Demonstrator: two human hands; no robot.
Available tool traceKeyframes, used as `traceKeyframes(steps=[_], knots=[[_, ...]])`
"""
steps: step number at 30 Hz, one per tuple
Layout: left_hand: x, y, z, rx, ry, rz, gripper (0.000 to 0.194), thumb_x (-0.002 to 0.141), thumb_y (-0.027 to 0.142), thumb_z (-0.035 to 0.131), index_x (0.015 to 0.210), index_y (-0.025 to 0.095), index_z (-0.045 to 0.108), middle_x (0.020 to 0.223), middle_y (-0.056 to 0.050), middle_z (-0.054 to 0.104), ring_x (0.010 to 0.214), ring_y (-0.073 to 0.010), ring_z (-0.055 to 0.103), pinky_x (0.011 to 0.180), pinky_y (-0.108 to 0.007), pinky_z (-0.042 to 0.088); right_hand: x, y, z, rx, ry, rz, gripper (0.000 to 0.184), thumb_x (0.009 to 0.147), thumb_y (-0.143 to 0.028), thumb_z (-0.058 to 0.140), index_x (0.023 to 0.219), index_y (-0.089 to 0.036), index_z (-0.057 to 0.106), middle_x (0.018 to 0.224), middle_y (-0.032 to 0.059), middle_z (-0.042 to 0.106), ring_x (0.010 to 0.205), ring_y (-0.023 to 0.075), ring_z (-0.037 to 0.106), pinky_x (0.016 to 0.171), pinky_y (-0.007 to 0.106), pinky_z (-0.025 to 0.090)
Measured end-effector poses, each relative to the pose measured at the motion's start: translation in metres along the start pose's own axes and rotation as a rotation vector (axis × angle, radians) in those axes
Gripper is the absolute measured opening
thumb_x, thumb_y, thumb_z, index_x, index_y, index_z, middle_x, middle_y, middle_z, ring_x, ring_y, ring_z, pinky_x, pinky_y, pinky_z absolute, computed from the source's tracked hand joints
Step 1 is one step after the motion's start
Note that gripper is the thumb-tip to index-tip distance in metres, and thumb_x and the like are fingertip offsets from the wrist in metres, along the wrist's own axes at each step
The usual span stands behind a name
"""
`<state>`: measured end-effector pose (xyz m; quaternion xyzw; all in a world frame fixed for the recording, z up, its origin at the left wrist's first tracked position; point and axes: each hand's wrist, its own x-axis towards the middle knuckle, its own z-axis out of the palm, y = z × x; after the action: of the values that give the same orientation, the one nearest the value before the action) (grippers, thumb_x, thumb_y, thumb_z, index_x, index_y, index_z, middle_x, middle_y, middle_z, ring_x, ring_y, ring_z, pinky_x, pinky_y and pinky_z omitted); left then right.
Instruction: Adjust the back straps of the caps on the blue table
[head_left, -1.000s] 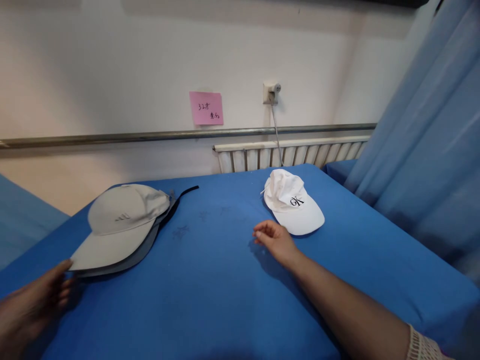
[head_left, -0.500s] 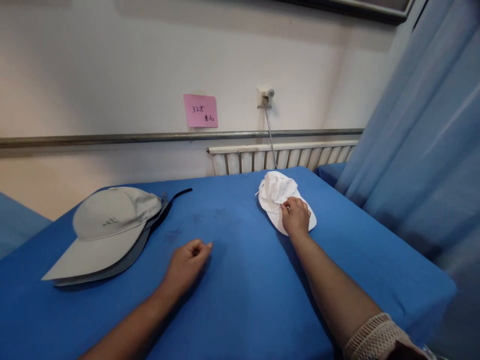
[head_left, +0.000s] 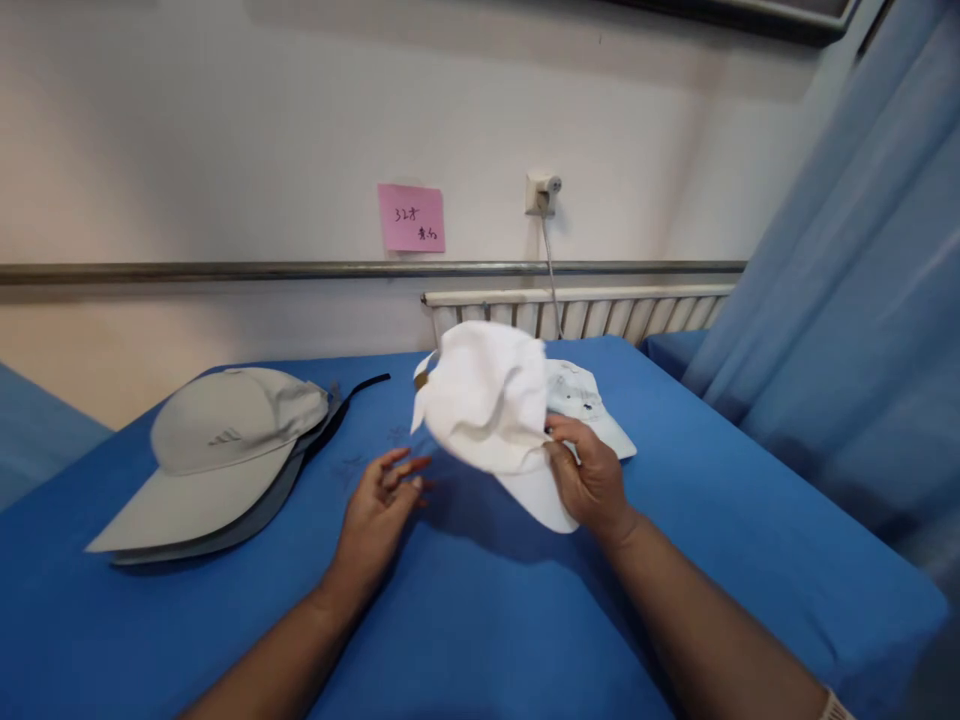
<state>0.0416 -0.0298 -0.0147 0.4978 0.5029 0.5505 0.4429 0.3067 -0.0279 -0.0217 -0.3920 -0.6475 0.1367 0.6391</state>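
A white baseball cap (head_left: 487, 395) hangs above the blue-covered table, tilted, with its brim toward the lower right. My right hand (head_left: 592, 475) grips it near the join of brim and crown, thumb in front. My left hand (head_left: 382, 500) is just left of the cap, fingers apart and slightly curled, holding nothing. Behind the held cap a second pale cap (head_left: 581, 395) with dark marks lies on the table, partly hidden. At the left lie stacked caps, a light grey one (head_left: 225, 425) on top of a darker grey one (head_left: 262, 515).
The blue cloth (head_left: 465, 630) covers the table. A black strap (head_left: 367, 382) sticks out behind the stacked caps. Along the wall run a metal rail (head_left: 300, 270) and a radiator (head_left: 645, 310). A pink note (head_left: 412, 217) and a plugged-in socket (head_left: 541, 195) are above; a blue curtain (head_left: 847, 300) hangs right.
My right hand has lifted the white cap and brought it left and nearer, uncovering the marked cap beneath. My left hand has changed from a closed fist to spread fingers.
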Motion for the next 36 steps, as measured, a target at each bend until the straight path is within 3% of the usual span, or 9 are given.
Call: traceKeyframes(steps=[2, 4, 7, 12, 16, 19, 24, 30, 36], knots=[[0.000, 0.009, -0.007, -0.124, 0.020, 0.014, 0.082, 0.064, 0.029, 0.088, 0.136, 0.027, 0.049, 0.117, -0.008, 0.071, 0.094, -0.0216, 0.072, 0.078, -0.030, 0.057, -0.003, -0.004, 0.007, 0.029, -0.182, -0.052, 0.015, 0.092, -0.019, 0.059, 0.097, -0.031, 0.067, 0.112, 0.0043, 0.073, 0.108, 0.0252, 0.066, 0.098, 0.042, 0.046], [-0.003, 0.017, -0.014, -0.167, 0.052, 0.024, 0.093, 0.058, 0.022, 0.091, 0.141, 0.029, 0.049, 0.120, -0.007, 0.071, 0.107, -0.0233, 0.069, 0.086, -0.029, 0.056, -0.003, -0.002, 0.012, -0.012, -0.312, -0.114, 0.017, 0.094, -0.018, 0.054, 0.097, -0.030, 0.068, 0.111, 0.0049, 0.073, 0.107, 0.0246, 0.066, 0.097, 0.043, 0.045], [-0.012, 0.026, -0.023, -0.080, 0.140, 0.050, 0.071, 0.058, 0.016, 0.090, 0.125, 0.024, 0.066, 0.122, -0.007, 0.070, 0.119, -0.0257, 0.063, 0.095, -0.027, 0.053, 0.002, 0.010, 0.017, -0.179, -0.389, -0.146, 0.021, 0.095, -0.017, 0.050, 0.098, -0.027, 0.068, 0.116, 0.0074, 0.071, 0.108, 0.0256, 0.064, 0.098, 0.045, 0.044], [-0.030, 0.031, -0.024, 0.084, 0.134, 0.102, 0.051, 0.063, 0.012, 0.085, 0.110, 0.027, 0.074, 0.125, -0.003, 0.071, 0.133, -0.0292, 0.053, 0.108, -0.033, 0.047, 0.009, 0.028, 0.022, -0.529, -0.280, 0.048, 0.024, 0.091, -0.012, 0.044, 0.095, -0.020, 0.067, 0.109, 0.0146, 0.068, 0.103, 0.0291, 0.061, 0.093, 0.045, 0.044], [-0.034, 0.020, -0.016, 0.279, 0.006, 0.140, 0.051, 0.066, 0.017, 0.083, 0.115, 0.026, 0.073, 0.118, -0.006, 0.074, 0.118, -0.0295, 0.064, 0.110, -0.036, 0.045, -0.005, 0.003, 0.026, -0.464, -0.191, 0.053, 0.016, 0.094, -0.021, 0.047, 0.094, -0.021, 0.063, 0.091, 0.0102, 0.065, 0.081, 0.0236, 0.059, 0.077, 0.036, 0.045], [-0.031, 0.006, -0.013, 0.535, -0.105, 0.287, 0.044, 0.075, 0.024, 0.074, 0.119, 0.023, 0.071, 0.118, -0.009, 0.074, 0.111, -0.0303, 0.068, 0.105, -0.040, 0.049, -0.025, -0.030, 0.033, -0.251, -0.389, -0.029, 0.016, 0.095, -0.034, 0.054, 0.088, -0.023, 0.063, 0.079, 0.0049, 0.064, 0.070, 0.0185, 0.058, 0.068, 0.031, 0.042], [-0.028, -0.010, -0.018, 0.873, -0.210, 0.592, 0.036, 0.092, 0.026, 0.052, 0.125, 0.016, 0.062, 0.113, -0.012, 0.074, 0.100, -0.0271, 0.072, 0.089, -0.039, 0.058, -0.043, -0.056, 0.044, -0.334, -0.574, 0.030, 0.033, 0.090, -0.052, 0.062, 0.081, -0.020, 0.061, 0.073, 0.0017, 0.068, 0.064, 0.0161, 0.060, 0.060, 0.028, 0.035], [-0.038, -0.005, -0.014, 1.019, -0.161, 0.892, 0.035, 0.098, 0.026, 0.048, 0.131, 0.015, 0.053, 0.107, -0.013, 0.075, 0.091, -0.0239, 0.074, 0.078, -0.032, 0.058, -0.045, -0.060, 0.042, -0.255, -0.515, -0.040, 0.025, 0.093, -0.037, 0.057, 0.076, -0.019, 0.059, 0.068, 0.0000, 0.065, 0.059, 0.0126, 0.056, 0.059, 0.027, 0.034], [-0.045, 0.008, -0.012, 0.945, -0.208, 0.907, 0.034, 0.096, 0.024, 0.057, 0.128, 0.017, 0.052, 0.072, 0.001, 0.069, 0.059, -0.0155, 0.066, 0.063, -0.027, 0.051, -0.044, -0.053, 0.046, -0.089, -0.427, 0.191, 0.024, 0.089, -0.026, 0.058, 0.067, -0.019, 0.053, 0.058, -0.0042, 0.055, 0.053, 0.0091, 0.048, 0.055, 0.023, 0.032]])
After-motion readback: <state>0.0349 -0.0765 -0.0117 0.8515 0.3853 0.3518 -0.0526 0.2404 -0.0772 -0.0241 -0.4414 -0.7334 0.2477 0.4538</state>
